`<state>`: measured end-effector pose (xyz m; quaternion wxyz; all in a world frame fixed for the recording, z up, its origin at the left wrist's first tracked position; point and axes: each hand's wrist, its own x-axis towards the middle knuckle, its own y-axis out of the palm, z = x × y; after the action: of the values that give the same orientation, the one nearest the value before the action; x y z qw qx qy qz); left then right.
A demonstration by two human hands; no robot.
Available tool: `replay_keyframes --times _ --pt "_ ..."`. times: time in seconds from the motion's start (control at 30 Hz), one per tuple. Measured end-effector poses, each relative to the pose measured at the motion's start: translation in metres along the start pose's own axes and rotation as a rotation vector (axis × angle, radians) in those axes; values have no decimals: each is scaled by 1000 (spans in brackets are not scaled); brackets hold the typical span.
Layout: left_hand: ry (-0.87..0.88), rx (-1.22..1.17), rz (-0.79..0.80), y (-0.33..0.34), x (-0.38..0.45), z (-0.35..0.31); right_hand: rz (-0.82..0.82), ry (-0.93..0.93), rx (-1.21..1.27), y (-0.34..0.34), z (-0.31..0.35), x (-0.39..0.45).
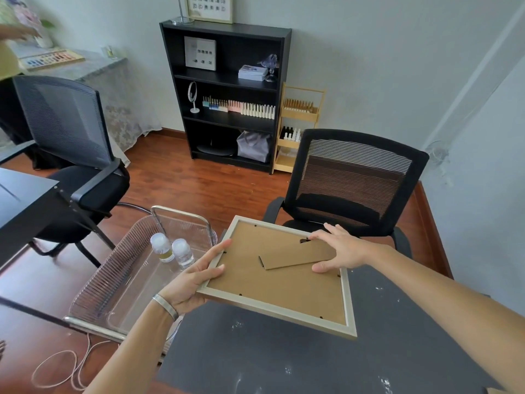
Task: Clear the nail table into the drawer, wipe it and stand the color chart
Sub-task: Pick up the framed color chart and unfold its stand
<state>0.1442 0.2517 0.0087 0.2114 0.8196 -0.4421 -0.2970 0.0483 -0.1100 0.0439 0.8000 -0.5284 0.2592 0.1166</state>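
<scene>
I hold the framed color chart (284, 291) back side up above the dark nail table (284, 362). Its brown cardboard backing faces me, with the fold-out stand flap (295, 255) lying across it. My left hand (190, 282) grips the frame's left edge. My right hand (338, 248) rests on the right end of the flap, thumb under its lower edge and fingers on top. The chart's front is hidden.
A clear acrylic cart (119, 282) with two small bottles (173, 248) stands left of the table. A black mesh chair (349, 183) faces the table's far side, another chair (71, 155) sits left. A black bookshelf (227, 92) lines the wall. A cable (65, 365) lies on the floor.
</scene>
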Motion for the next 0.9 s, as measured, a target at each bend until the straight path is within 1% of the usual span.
replay_keyframes --times 0.1,0.23,0.3,0.37,0.43,0.5,0.6,0.67,0.7,0.73,0.77,0.8,0.9 --pt "-4 -1 -1 -2 1 -1 12 -6 -4 -4 1 1" --pt "-34 40 -9 1 4 2 103 33 -84 -18 8 0" --pt "-53 57 -30 3 7 5 84 47 -78 -31 14 -4" --pt "-76 78 -63 5 10 9 37 50 21 -47 20 -7" --pt "-104 94 -89 6 11 13 20 42 229 -60 25 -11" --pt "-119 78 -102 5 10 16 -1 41 491 -67 30 -15" --pt "-113 5 -118 -2 5 16 -115 27 1022 -65 34 -21" --pt "-102 -27 -142 -7 0 14 -157 -70 1358 -57 31 -27" --pt "-97 -45 -155 -9 -1 12 -145 -128 1480 -51 29 -31" --pt "-95 -75 -167 -11 -2 9 -116 -186 1546 -44 28 -34" --pt "-98 -107 -177 -13 -3 7 -84 -234 1537 -38 28 -37" --pt "-104 -132 -186 -14 -4 5 -66 -264 1458 -31 27 -40" --pt "-130 -174 -201 -17 -8 1 -77 -273 1074 -17 29 -52"
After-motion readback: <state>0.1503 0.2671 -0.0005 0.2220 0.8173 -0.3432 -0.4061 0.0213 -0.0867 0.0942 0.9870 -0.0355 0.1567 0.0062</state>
